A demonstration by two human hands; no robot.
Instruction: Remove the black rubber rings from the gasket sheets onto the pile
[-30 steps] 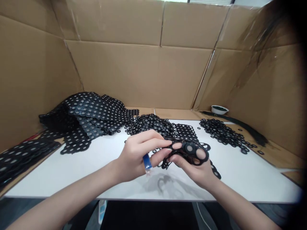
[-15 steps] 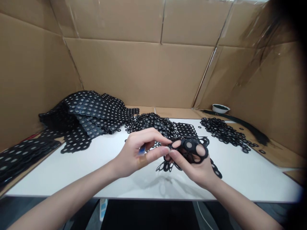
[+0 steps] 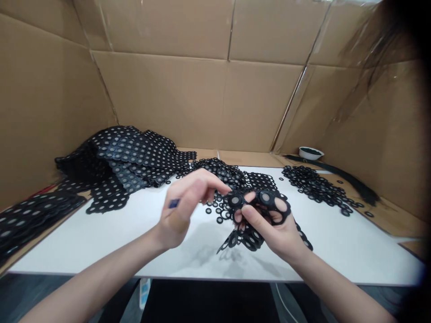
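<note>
My right hand (image 3: 274, 229) grips a black rubber sheet of joined rings (image 3: 251, 240), bunched up with part of it dangling below the fingers. Some of its holes are filled with grey discs, while others are empty and show skin through them. My left hand (image 3: 188, 206) is open, thumb and index finger spread apart and the thumb smeared by motion. Its index fingertip is at the sheet's left edge; whether it touches cannot be made out. A blue patch and a tan strip show on this hand. Loose black rings (image 3: 220, 220) lie on the table just behind the sheet.
A heap of black ring sheets (image 3: 141, 152) fills the back left, with stacked sheets (image 3: 37, 215) nearer. Loose rings are piled at the centre (image 3: 218, 170) and right (image 3: 313, 186). A white bowl (image 3: 310, 153) stands back right by a dark strand bundle (image 3: 353, 181). Cardboard walls (image 3: 168, 98) enclose the white table (image 3: 111, 242).
My left thumb has parted from the index finger, and the hand has drawn slightly left and up from the sheet. My right hand keeps its hold; the sheet's lower part has shifted.
</note>
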